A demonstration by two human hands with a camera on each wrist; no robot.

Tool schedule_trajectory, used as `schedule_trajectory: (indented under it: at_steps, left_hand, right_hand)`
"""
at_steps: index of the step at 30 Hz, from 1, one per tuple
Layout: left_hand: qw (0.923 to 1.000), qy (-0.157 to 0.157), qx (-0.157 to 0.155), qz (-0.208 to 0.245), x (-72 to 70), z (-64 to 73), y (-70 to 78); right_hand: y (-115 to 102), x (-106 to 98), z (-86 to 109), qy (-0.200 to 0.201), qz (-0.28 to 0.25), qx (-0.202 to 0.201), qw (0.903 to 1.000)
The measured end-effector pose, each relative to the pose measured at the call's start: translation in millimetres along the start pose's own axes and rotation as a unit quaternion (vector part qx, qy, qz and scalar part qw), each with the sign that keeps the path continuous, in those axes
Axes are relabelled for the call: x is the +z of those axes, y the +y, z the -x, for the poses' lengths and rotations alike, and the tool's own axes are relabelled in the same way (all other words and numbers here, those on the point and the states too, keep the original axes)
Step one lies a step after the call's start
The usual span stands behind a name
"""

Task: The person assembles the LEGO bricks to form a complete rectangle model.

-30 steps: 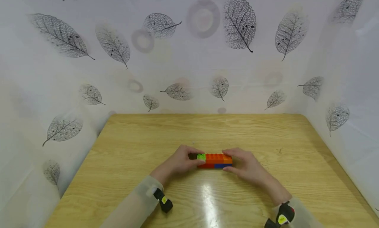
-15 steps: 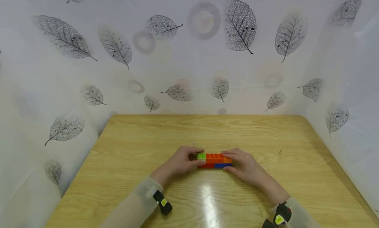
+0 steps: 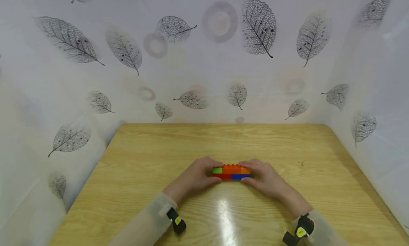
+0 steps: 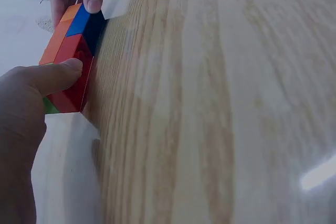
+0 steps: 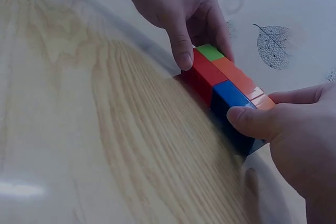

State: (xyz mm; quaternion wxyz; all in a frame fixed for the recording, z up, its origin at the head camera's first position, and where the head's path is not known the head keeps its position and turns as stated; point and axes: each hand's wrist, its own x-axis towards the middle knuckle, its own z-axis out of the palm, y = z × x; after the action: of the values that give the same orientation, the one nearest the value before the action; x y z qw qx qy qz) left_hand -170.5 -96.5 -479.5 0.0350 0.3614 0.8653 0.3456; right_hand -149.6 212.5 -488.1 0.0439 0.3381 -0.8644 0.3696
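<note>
A two-layer bar of toy building bricks is held between both hands at the middle of the table. Its top layer runs from a green brick [image 3: 217, 170] through a long red-orange brick [image 3: 231, 169] to an orange brick [image 3: 245, 170]. Below are a red brick [image 3: 225, 176] and a blue brick [image 3: 238, 176]. My left hand [image 3: 194, 175] grips the green and red end, its thumb on the red brick's side in the left wrist view. At the other end my right hand [image 3: 266, 178] pinches the bar, thumb on the blue brick [image 5: 231, 95]. Fingers hide the far side.
The wooden table [image 3: 153, 143] extends around the hands, with a bright light reflection near its front. Behind it and along both sides hangs a pale cloth [image 3: 191, 68] printed with leaves. Each sleeve carries a black wrist device [image 3: 176, 221].
The bar has tipped so its front face shows more and its top studs less. My left thumb has slid down from the green brick to the red one. The right hand barely moved.
</note>
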Motion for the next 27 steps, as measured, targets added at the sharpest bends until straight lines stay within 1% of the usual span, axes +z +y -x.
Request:
schedule_trajectory:
  at_steps: [2,5,9,12,16,19,22,27]
  left_hand:
    - [0.9992,-0.005,-0.014,0.038,0.2,-1.4,-2.4]
    - [0.9957,-0.016,-0.036,0.084,-0.1,-3.0,-5.3]
    - [0.9912,-0.028,-0.063,0.113,-2.1,-4.6,-7.0]
    - [0.9875,-0.036,-0.080,0.131,-4.0,-5.3,-8.9]
    - [0.9838,-0.044,-0.100,0.142,-6.3,-8.4,-12.3]
    - [0.9827,-0.049,-0.114,0.138,-7.5,-11.3,-13.6]
    - [0.9814,-0.050,-0.121,0.140,-7.6,-14.2,-15.2]
    - [0.9800,-0.051,-0.134,0.138,-6.9,-17.9,-17.1]
  right_hand:
    - [2,-1,-1.0,-0.004,-0.006,0.005,1.0000]
    - [6,-2,-2.2,-0.010,-0.015,0.011,0.9998]
    - [12,-5,-4.4,-0.023,-0.027,0.024,0.9991]
    - [13,-7,-7.3,-0.037,-0.036,0.045,0.9976]
    - [15,-11,-12.0,-0.052,-0.046,0.071,0.9950]
    - [16,-13,-15.1,-0.061,-0.050,0.081,0.9936]
    - [18,-14,-17.4,-0.070,-0.053,0.092,0.9918]
    - [19,-16,-21.0,-0.084,-0.071,0.129,0.9855]
